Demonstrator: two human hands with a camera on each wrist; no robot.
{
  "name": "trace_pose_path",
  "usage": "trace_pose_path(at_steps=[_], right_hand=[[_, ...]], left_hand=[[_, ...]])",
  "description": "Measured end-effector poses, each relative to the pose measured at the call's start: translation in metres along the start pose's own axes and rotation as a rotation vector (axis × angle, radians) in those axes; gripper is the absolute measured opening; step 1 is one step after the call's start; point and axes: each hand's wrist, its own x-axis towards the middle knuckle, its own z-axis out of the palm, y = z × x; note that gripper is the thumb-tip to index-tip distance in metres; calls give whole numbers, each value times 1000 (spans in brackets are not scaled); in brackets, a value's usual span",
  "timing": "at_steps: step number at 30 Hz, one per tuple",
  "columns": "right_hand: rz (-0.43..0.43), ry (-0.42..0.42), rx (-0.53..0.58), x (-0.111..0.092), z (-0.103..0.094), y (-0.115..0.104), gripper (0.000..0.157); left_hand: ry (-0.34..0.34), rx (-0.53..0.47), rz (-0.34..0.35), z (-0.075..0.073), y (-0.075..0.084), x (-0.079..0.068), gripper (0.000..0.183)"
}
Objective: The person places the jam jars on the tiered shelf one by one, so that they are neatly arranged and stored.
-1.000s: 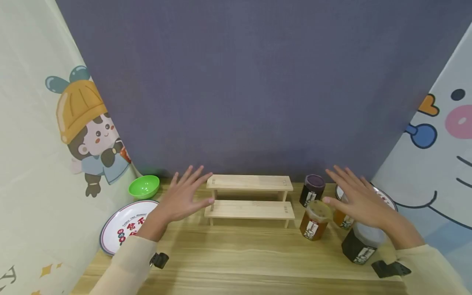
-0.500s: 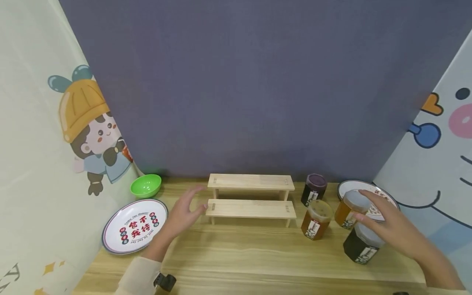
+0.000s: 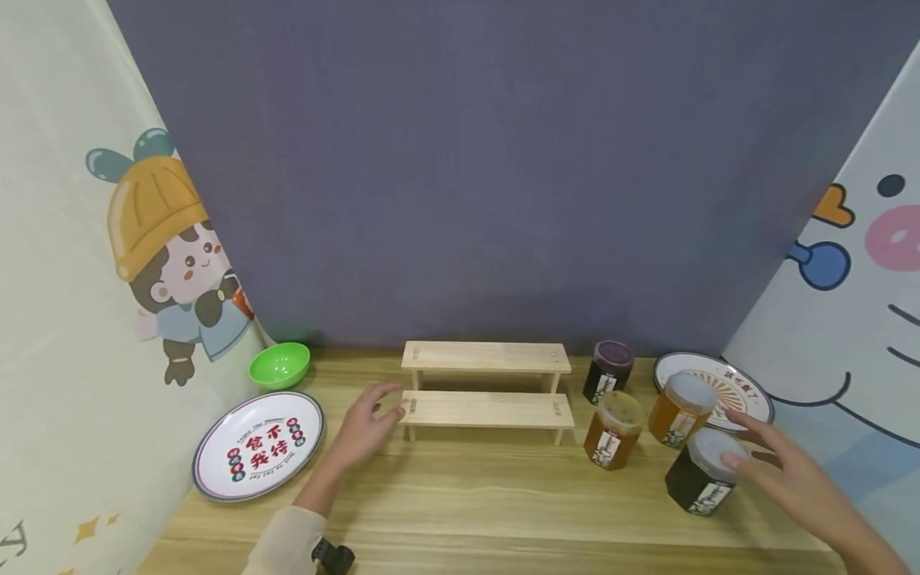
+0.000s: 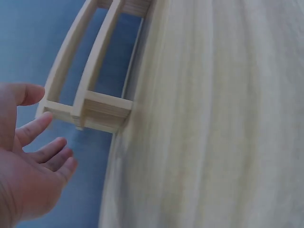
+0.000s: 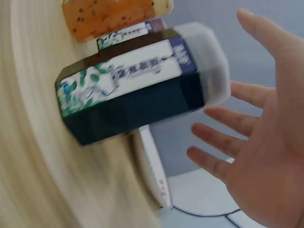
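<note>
My left hand [image 3: 368,429] is at the left end of the lower step of a two-step wooden stand [image 3: 489,409]; its fingers are loosely bent and hold nothing. In the left wrist view those fingers hang beside the stand [image 4: 102,107], thumb apart. My right hand [image 3: 794,479] is at the right of a dark jar with a whitish lid [image 3: 700,473]. Seen from the right wrist, the spread fingers [image 5: 223,140] lie behind the lid of that dark jar [image 5: 137,90], and the thumb stands clear of it. Whether any finger touches the lid, I cannot tell.
Near the dark jar stand an amber jar [image 3: 679,415], an orange-brown jar [image 3: 611,439] and a purple-lidded jar [image 3: 608,374]. A patterned plate [image 3: 751,399] lies behind them. At left are a green bowl [image 3: 280,366] and a white plate [image 3: 216,447] with red characters.
My right hand has come down and right, past the amber jar, to the dark jar. My left hand has lowered slightly, and its fingers have bent from spread. The jars have not moved.
</note>
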Motion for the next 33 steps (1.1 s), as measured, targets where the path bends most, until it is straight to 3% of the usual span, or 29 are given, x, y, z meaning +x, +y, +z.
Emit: trace_pose_path(at_steps=[7, 11, 20, 26, 33], right_hand=[[90, -99, 0, -7, 6, 9, 82], [149, -145, 88, -8, 12, 11, 83], [126, -134, 190, -5, 20, 20, 76], [140, -150, 351, -6, 25, 26, 74], [183, -124, 373, -6, 28, 30, 75]], left_hand=[[-2, -141, -49, 11, -13, 3, 38], [-7, -195, -62, 16, -17, 5, 36], [-21, -293, -154, 17, -24, 3, 36], [-30, -323, -165, 17, -27, 3, 35], [-36, -318, -179, 16, -28, 3, 37]])
